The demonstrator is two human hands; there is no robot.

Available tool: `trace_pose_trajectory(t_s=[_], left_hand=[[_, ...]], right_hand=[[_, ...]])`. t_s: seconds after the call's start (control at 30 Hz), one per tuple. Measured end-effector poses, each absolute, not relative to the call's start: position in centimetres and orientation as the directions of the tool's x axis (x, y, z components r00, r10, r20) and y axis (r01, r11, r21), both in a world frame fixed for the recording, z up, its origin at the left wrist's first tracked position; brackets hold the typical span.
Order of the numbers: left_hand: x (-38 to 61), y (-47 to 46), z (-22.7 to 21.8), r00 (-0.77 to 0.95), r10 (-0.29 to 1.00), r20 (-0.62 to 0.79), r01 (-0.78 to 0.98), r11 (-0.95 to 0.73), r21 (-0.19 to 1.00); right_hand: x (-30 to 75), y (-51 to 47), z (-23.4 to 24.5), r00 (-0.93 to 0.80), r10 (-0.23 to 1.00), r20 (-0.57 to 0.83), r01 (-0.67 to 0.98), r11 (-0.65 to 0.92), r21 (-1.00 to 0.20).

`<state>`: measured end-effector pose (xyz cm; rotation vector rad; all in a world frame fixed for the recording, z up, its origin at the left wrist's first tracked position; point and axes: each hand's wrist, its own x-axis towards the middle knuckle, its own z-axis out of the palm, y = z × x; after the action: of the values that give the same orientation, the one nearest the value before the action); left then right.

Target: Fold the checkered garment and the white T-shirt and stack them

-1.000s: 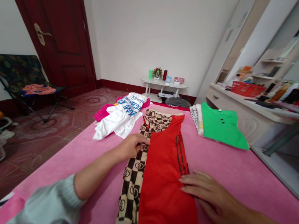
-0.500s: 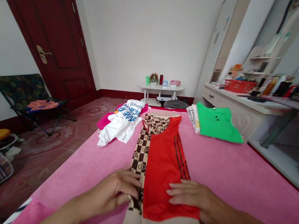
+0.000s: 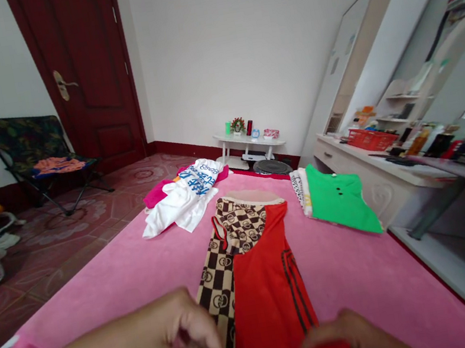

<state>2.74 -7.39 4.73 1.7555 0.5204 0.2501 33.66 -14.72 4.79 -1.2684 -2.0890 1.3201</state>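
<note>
A pair of red and brown-beige checked trousers lies lengthwise before me, its waistband at the far end. My left hand is closed on the checked leg near the bottom of the view, bunching the cloth between thumb and fingers. On the other side my right hand, partly blurred, grips the lower part of the red leg, whose hem end is lifted and cut off by the view's edge. A white T-shirt with blue lettering lies crumpled at the far left. Folded clothes with a green top lie at the right.
Everything rests on a pink bedspread. A dressing table with a red basket and bottles stands at the right. A low white stand, a camouflage folding chair and a dark red door are further back.
Both hands have gone from lying on the trousers to gripping the lower legs, and have moved nearer to me. The trousers have slid towards me, and their hem end is raised.
</note>
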Motion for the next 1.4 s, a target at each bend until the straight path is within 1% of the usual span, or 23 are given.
trace_pose_trajectory(t_s=[0.03, 0.1, 0.17, 0.2, 0.23, 0.27, 0.33, 0.37, 0.4, 0.47, 0.53, 0.6, 0.67, 0.8, 0.9, 0.97, 1.03, 1.07, 1.13, 1.2, 1.23, 1.3, 1.4], left_hand=[[3.5, -5.3, 5.4, 0.861, 0.493, -0.128, 0.216, -0.124, 0.969], [5.3, -0.3, 6.6, 0.782, 0.618, -0.078, 0.151, -0.066, 0.986], [7.5, 5.2, 7.0, 0.621, 0.777, -0.103, 0.147, 0.013, 0.989], [8.6, 7.8, 6.7, 0.514, 0.851, -0.109, 0.144, 0.039, 0.989], [9.7, 10.1, 6.0, 0.413, 0.905, -0.103, 0.135, 0.051, 0.989], [10.7, 12.0, 5.0, 0.307, 0.949, -0.068, 0.14, 0.026, 0.99], [12.2, 14.7, 2.0, 0.106, 0.994, 0.008, 0.262, -0.036, 0.964], [12.8, 15.4, 0.2, 0.057, 0.996, 0.065, 0.355, -0.081, 0.931], [13.2, 15.8, -1.5, 0.079, 0.987, 0.143, 0.442, -0.163, 0.882], [13.6, 15.8, -4.3, 0.181, 0.937, 0.297, 0.586, -0.346, 0.733], [13.8, 15.4, -6.0, 0.278, 0.885, 0.374, 0.66, -0.459, 0.595], [13.7, 15.4, -6.5, 0.317, 0.872, 0.374, 0.702, -0.481, 0.525], [13.5, 15.5, -6.0, 0.324, 0.881, 0.346, 0.735, -0.464, 0.495], [13.4, 14.7, -3.0, 0.346, 0.884, 0.315, 0.809, -0.451, 0.377], [14.7, 12.0, -0.3, 0.465, 0.831, 0.306, 0.79, -0.545, 0.281], [16.0, 9.9, 0.4, 0.551, 0.777, 0.304, 0.74, -0.623, 0.252], [17.3, 8.1, -0.3, 0.598, 0.753, 0.274, 0.725, -0.654, 0.217], [17.8, 7.5, -1.1, 0.606, 0.757, 0.245, 0.733, -0.651, 0.198], [18.2, 6.9, -3.0, 0.603, 0.777, 0.181, 0.76, -0.629, 0.167], [18.3, 6.8, -4.6, 0.602, 0.784, 0.152, 0.771, -0.62, 0.147], [18.2, 6.9, -5.1, 0.605, 0.782, 0.15, 0.77, -0.622, 0.139], [18.0, 7.1, -5.3, 0.606, 0.779, 0.158, 0.771, -0.625, 0.126], [17.9, 7.0, -5.0, 0.603, 0.78, 0.169, 0.772, -0.624, 0.122]], right_hand=[[33.7, -12.9, 5.2, -0.483, 0.864, -0.143, 0.429, 0.091, -0.899], [34.1, -8.1, 6.2, -0.313, 0.946, -0.088, 0.267, -0.001, -0.964], [35.0, -2.5, 6.5, -0.094, 0.996, -0.011, 0.126, 0.001, -0.992], [35.7, 0.3, 6.2, 0.02, 1.0, 0.018, 0.104, 0.016, -0.994], [36.5, 2.8, 5.4, 0.115, 0.993, 0.029, 0.102, 0.017, -0.995], [37.2, 5.0, 4.2, 0.215, 0.976, 0.035, 0.119, 0.01, -0.993], [38.6, 7.9, 0.8, 0.364, 0.929, 0.065, 0.205, -0.011, -0.979], [39.2, 8.6, -1.1, 0.403, 0.909, 0.107, 0.254, 0.001, -0.967], [39.5, 8.9, -3.0, 0.408, 0.898, 0.165, 0.305, 0.036, -0.952], [39.9, 8.8, -5.9, 0.367, 0.888, 0.276, 0.379, 0.128, -0.917], [39.9, 8.3, -7.3, 0.297, 0.89, 0.346, 0.431, 0.199, -0.88], [39.9, 8.2, -7.6, 0.249, 0.893, 0.374, 0.492, 0.216, -0.843], [40.1, 8.3, -7.4, 0.221, 0.889, 0.401, 0.572, 0.215, -0.792], [40.2, 8.3, -6.5, 0.187, 0.865, 0.466, 0.691, 0.222, -0.688], [39.0, 7.2, -4.7, 0.176, 0.801, 0.572, 0.793, 0.229, -0.564], [37.6, 6.2, -3.3, 0.108, 0.778, 0.619, 0.826, 0.277, -0.492], [36.0, 5.2, -2.5, 0.002, 0.81, 0.586, 0.836, 0.321, -0.446], [35.3, 4.9, -2.5, -0.052, 0.844, 0.534, 0.848, 0.32, -0.422], [34.4, 4.5, -3.1, -0.142, 0.918, 0.37, 0.892, 0.281, -0.355], [34.0, 4.4, -4.1, -0.173, 0.96, 0.219, 0.933, 0.231, -0.276], [34.0, 4.4, -4.6, -0.171, 0.97, 0.174, 0.946, 0.211, -0.245], [34.1, 4.5, -5.1, -0.158, 0.977, 0.145, 0.962, 0.186, -0.202], [34.2, 4.6, -5.2, -0.147, 0.978, 0.146, 0.969, 0.171, -0.175]])
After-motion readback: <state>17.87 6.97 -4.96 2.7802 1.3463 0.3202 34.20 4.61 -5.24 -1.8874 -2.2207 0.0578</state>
